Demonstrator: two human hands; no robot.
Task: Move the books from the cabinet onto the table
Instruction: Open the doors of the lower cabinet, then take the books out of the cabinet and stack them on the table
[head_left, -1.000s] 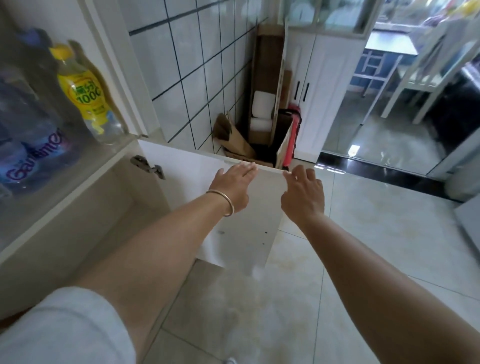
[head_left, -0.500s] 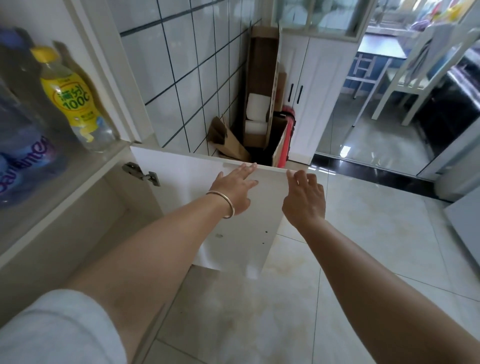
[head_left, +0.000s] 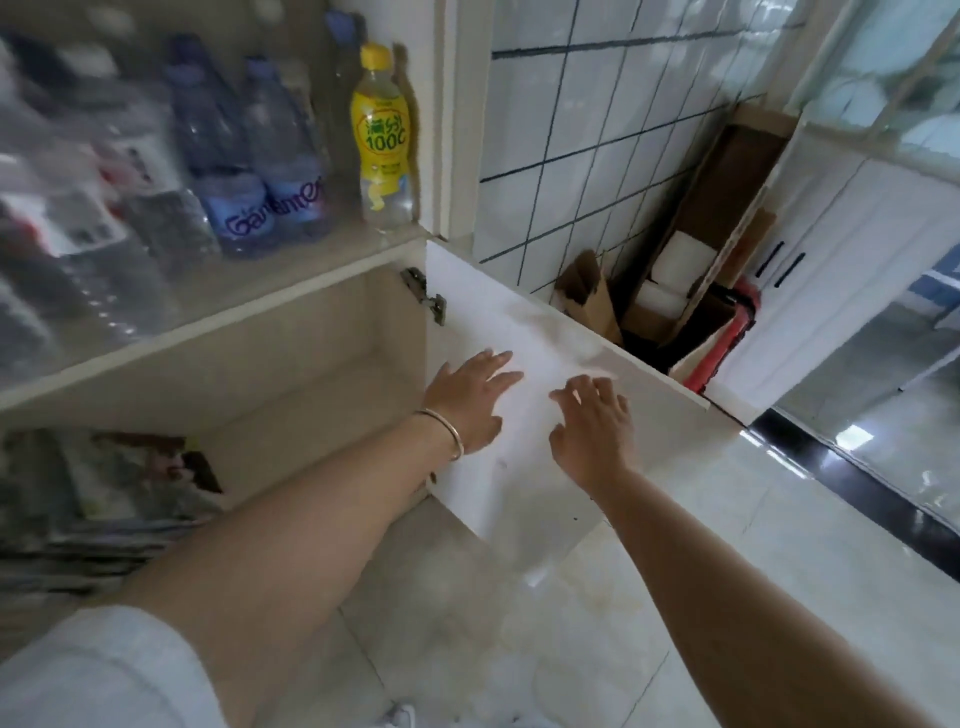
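The lower cabinet (head_left: 291, 374) stands open, its white door (head_left: 524, 467) swung out to the right. A blurred stack of books or magazines (head_left: 104, 493) lies inside at the lower left. My left hand (head_left: 470, 400), with a bangle on the wrist, reaches forward with straight fingers in front of the door's inner face. Beside it to the right, my right hand (head_left: 592, 421) hovers with fingers loosely spread, holding nothing. Both hands are well to the right of the books.
The shelf above holds several water bottles (head_left: 260, 192) and a yellow drink bottle (head_left: 382, 140). Cardboard boxes (head_left: 691, 291) and a red object (head_left: 722, 353) stand in the corner past the door, by a tiled wall and white cupboards (head_left: 831, 270). Tiled floor lies below.
The view has swung left, bringing the cabinet interior and the books into sight. Both hands have drawn back from the door's top edge toward the cabinet opening.
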